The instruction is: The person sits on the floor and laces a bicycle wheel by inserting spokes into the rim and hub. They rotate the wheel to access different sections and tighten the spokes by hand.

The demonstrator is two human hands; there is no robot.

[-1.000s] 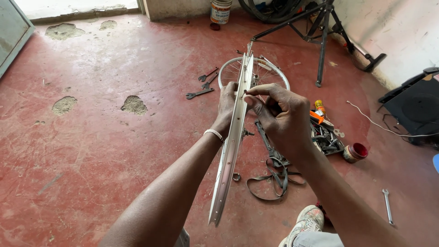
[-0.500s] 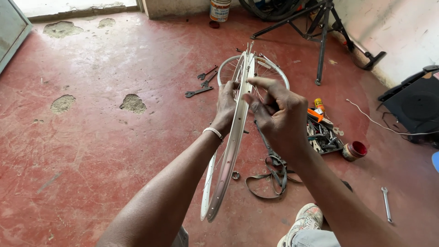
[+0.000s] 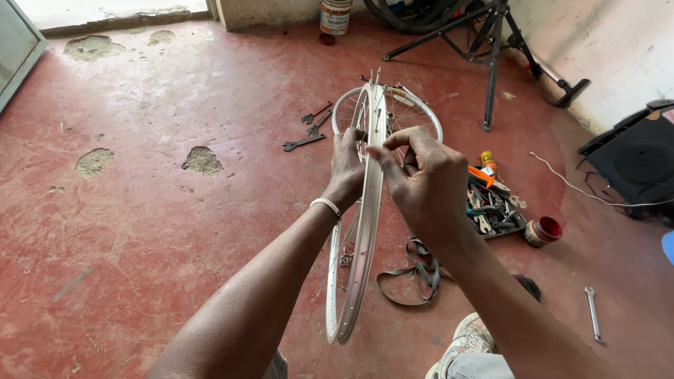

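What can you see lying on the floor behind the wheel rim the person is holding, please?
Behind the wheel rim, a second wheel lies on the red floor, with wrenches beside it. The hands and rim cover its middle.

- A bicycle repair workshop, set on a worn red concrete floor (image 3: 140, 231).
- Wrenches (image 3: 303, 142) and a tray of tools (image 3: 491, 210) lie scattered.
- A black repair stand (image 3: 484, 42) and a bare wheel rim (image 3: 361, 231) confirm it.

left hand (image 3: 348, 168) – raised, fingers curled, arm outstretched | right hand (image 3: 425, 184) – raised, fingertips pinched, facing left hand
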